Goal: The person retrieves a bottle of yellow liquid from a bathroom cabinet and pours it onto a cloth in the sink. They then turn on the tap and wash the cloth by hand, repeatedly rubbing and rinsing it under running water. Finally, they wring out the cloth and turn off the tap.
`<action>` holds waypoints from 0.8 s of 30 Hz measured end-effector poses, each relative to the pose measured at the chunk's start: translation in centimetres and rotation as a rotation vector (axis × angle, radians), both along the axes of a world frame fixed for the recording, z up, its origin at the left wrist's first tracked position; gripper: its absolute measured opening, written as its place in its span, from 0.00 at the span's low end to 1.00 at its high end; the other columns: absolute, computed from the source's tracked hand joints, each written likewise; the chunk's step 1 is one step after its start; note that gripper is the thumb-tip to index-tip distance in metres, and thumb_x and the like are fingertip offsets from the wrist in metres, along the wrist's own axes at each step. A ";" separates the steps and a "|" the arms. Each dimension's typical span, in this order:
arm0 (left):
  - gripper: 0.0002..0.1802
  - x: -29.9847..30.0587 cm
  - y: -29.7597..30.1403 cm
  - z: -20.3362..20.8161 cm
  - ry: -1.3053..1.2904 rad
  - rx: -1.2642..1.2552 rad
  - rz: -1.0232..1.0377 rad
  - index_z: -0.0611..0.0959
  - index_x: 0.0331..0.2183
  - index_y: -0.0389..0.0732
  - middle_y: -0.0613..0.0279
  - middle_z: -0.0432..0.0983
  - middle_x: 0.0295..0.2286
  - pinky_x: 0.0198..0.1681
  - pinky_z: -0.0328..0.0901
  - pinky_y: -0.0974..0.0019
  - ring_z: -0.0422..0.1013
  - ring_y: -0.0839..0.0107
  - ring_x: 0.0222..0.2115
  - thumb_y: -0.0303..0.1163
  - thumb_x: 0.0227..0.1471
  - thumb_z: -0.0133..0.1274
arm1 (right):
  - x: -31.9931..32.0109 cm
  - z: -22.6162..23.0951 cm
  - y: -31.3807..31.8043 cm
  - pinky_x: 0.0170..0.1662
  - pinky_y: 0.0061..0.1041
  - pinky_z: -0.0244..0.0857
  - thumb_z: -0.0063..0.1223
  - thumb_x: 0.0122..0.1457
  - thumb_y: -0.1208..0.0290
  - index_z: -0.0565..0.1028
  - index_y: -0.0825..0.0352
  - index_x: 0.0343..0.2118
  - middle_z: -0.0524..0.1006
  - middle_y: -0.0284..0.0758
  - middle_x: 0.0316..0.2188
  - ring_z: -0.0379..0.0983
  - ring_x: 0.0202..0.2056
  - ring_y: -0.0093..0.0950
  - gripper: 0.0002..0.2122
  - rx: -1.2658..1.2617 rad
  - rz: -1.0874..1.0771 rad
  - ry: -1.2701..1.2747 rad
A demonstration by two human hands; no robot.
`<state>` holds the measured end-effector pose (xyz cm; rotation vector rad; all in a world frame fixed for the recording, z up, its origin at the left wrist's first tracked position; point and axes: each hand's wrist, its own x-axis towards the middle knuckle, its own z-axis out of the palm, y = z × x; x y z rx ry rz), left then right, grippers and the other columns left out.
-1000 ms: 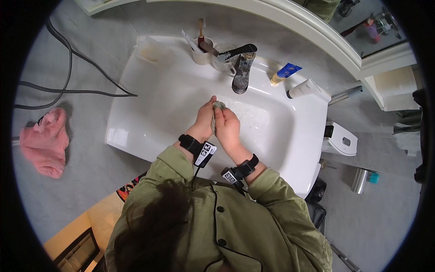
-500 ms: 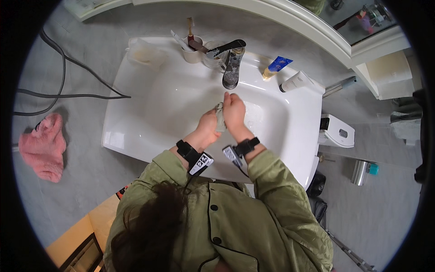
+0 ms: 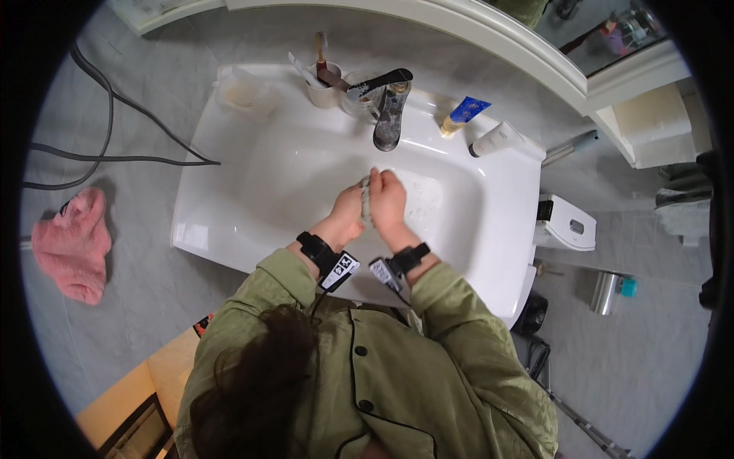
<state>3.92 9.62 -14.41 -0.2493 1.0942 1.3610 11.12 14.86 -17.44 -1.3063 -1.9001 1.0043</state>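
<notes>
Over the white sink [image 3: 252, 222], a small pale grey-green piece of wet-looking cloth [image 3: 365, 203] is bunched between my two hands. My left hand [image 3: 347, 212] is closed around its left side. From the right, my right hand [image 3: 388, 202] wraps over it with curled fingers, so most of the cloth is hidden. Both hands are just below the spout of the dark, stained faucet [image 3: 388, 126], apart from it. Suds or water drops lie in the basin to the right of my right hand.
Behind the basin stand a cup [image 3: 323, 95] with toothbrushes and a clear glass [image 3: 359, 101]. A blue-and-gold tube [image 3: 461, 118] and a white tube [image 3: 495, 139] are on the right ledge. A pink towel [image 3: 73, 245] hangs at left, near a grey cable [image 3: 145, 162].
Both hands have come slightly closer to me, away from the faucet. My right hand now covers more of the cloth, and the hands are pressed nearer together.
</notes>
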 end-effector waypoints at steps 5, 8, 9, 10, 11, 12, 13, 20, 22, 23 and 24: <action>0.06 -1.1 -1.6 1.9 0.129 0.041 -0.251 0.75 0.31 0.50 0.70 0.71 0.27 0.22 0.56 0.74 0.66 0.77 0.25 0.36 0.48 0.52 | 2.6 -4.1 4.5 0.27 0.28 0.63 0.51 0.56 0.65 0.72 0.69 0.26 0.74 0.33 0.23 0.73 0.25 0.30 0.10 -0.734 -0.274 0.247; 0.10 -2.1 -2.1 2.5 0.154 0.149 -0.134 0.74 0.34 0.46 0.66 0.72 0.30 0.29 0.63 0.68 0.69 0.71 0.32 0.27 0.44 0.50 | 4.6 -4.6 3.4 0.28 0.25 0.65 0.51 0.55 0.67 0.72 0.67 0.31 0.74 0.32 0.26 0.73 0.27 0.29 0.08 -1.332 -0.249 0.767; 0.13 -2.6 -2.3 2.5 0.125 0.201 -0.072 0.74 0.34 0.44 0.65 0.72 0.31 0.32 0.66 0.65 0.69 0.69 0.34 0.24 0.42 0.50 | 4.9 -4.3 2.7 0.31 0.26 0.68 0.48 0.56 0.67 0.72 0.66 0.36 0.74 0.31 0.30 0.73 0.30 0.29 0.09 -1.389 -0.236 0.815; 0.17 -3.1 -2.4 2.4 0.098 0.294 -0.133 0.73 0.38 0.43 0.63 0.71 0.34 0.37 0.66 0.60 0.69 0.67 0.38 0.23 0.41 0.47 | 5.0 -3.7 2.0 0.31 0.26 0.69 0.48 0.56 0.68 0.71 0.65 0.37 0.74 0.31 0.32 0.73 0.32 0.29 0.09 -1.459 -0.155 0.882; 0.21 -3.4 -2.5 2.3 0.080 0.375 -0.180 0.72 0.42 0.43 0.61 0.70 0.38 0.41 0.65 0.56 0.68 0.65 0.41 0.22 0.40 0.45 | 4.9 -3.0 1.2 0.30 0.25 0.69 0.48 0.56 0.68 0.70 0.64 0.39 0.74 0.32 0.33 0.73 0.33 0.28 0.09 -1.536 -0.162 0.928; 0.25 -3.7 -2.7 2.2 0.068 0.421 -0.216 0.70 0.46 0.42 0.60 0.69 0.41 0.46 0.65 0.52 0.67 0.63 0.45 0.21 0.40 0.42 | 4.7 -2.3 0.6 0.30 0.25 0.70 0.48 0.56 0.68 0.69 0.63 0.41 0.74 0.32 0.35 0.73 0.34 0.28 0.10 -1.629 -0.087 1.030; 0.28 -3.8 -2.8 2.2 0.066 0.431 -0.205 0.69 0.47 0.42 0.59 0.68 0.43 0.48 0.64 0.49 0.66 0.61 0.46 0.20 0.39 0.41 | 4.4 -1.6 0.4 0.30 0.25 0.70 0.49 0.56 0.68 0.69 0.61 0.41 0.74 0.32 0.35 0.73 0.34 0.27 0.11 -1.654 -0.041 1.023; 0.26 -3.6 -4.1 2.5 -0.008 0.388 -0.146 0.65 0.52 0.45 0.58 0.64 0.48 0.49 0.62 0.43 0.63 0.59 0.50 0.24 0.49 0.40 | 3.0 0.2 2.7 0.22 0.20 0.62 0.50 0.58 0.63 0.70 0.58 0.39 0.75 0.27 0.31 0.72 0.30 0.21 0.09 -1.108 -0.002 0.824; 0.22 -4.0 -4.2 1.7 -0.099 0.357 -0.153 0.66 0.51 0.46 0.59 0.65 0.47 0.48 0.63 0.44 0.63 0.60 0.49 0.30 0.54 0.41 | 3.1 0.8 2.8 0.21 0.20 0.62 0.49 0.58 0.64 0.70 0.58 0.38 0.75 0.25 0.29 0.72 0.28 0.20 0.08 -0.900 -0.081 0.791; 0.20 -4.0 -4.3 0.9 -0.172 0.349 -0.132 0.66 0.51 0.46 0.59 0.66 0.46 0.47 0.63 0.45 0.64 0.61 0.48 0.35 0.56 0.41 | 3.3 1.2 2.5 0.26 0.23 0.64 0.51 0.57 0.69 0.70 0.62 0.38 0.74 0.29 0.32 0.71 0.31 0.24 0.08 -0.796 -0.055 0.815; 0.20 -4.1 -4.3 0.1 -0.296 0.407 -0.134 0.67 0.50 0.46 0.60 0.67 0.45 0.45 0.64 0.47 0.65 0.62 0.47 0.39 0.58 0.42 | 3.1 1.7 1.8 0.30 0.24 0.64 0.52 0.56 0.70 0.70 0.63 0.39 0.73 0.31 0.34 0.71 0.33 0.25 0.09 -0.511 -0.060 0.604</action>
